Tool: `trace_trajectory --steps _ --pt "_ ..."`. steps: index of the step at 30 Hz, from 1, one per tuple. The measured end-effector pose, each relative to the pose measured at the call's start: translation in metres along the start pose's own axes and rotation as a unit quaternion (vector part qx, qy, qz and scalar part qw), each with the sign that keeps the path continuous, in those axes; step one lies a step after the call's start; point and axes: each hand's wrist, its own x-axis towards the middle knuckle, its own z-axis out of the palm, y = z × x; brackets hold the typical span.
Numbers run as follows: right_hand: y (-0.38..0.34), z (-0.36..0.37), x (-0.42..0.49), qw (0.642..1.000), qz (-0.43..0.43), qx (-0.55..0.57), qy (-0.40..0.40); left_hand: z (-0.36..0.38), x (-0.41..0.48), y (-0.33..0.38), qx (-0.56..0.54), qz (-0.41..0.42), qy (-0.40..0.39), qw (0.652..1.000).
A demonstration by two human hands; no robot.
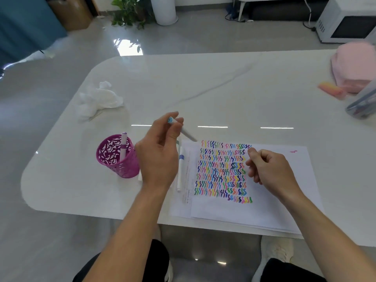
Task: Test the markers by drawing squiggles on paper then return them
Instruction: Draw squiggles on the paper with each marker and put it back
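My left hand (160,151) pinches a white marker with a light blue end (188,134), held above the table between the magenta cup and the paper. My right hand (268,169) hovers over the white paper (274,200) with its fingers curled and nothing visible in them. The sheet carries several rows of coloured squiggles (222,171). A magenta perforated pen cup (117,159) stands to the left with one purple-banded marker (123,147) upright in it. Another white marker with a blue band (180,169) lies on the table beside the paper's left edge.
The white table (223,88) has crumpled tissue (97,100) at the back left. A pink bundle (356,66), an orange-pink object (331,89) and a clear pouch of pens (362,104) sit at the far right. The table's front edge runs just past the paper.
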Motion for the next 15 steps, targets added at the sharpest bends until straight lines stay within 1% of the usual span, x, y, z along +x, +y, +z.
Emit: trace_trajectory --steps 3,9,12,15 --pt "-0.001 0.002 0.000 1.000 -0.009 -0.012 0.005 -0.020 0.002 0.000 0.045 0.056 0.045 0.996" --pt "0.000 0.006 -0.002 0.999 -0.006 -0.031 0.009 -0.055 0.006 0.006 0.095 0.130 0.152 0.975" --pt "0.003 0.007 -0.003 0.999 -0.002 -0.038 0.001 -0.070 0.009 0.005 0.114 0.138 0.195 0.964" --pt "0.005 0.007 -0.003 0.999 0.000 -0.040 0.001 -0.083 0.011 0.001 0.131 0.107 0.218 0.961"
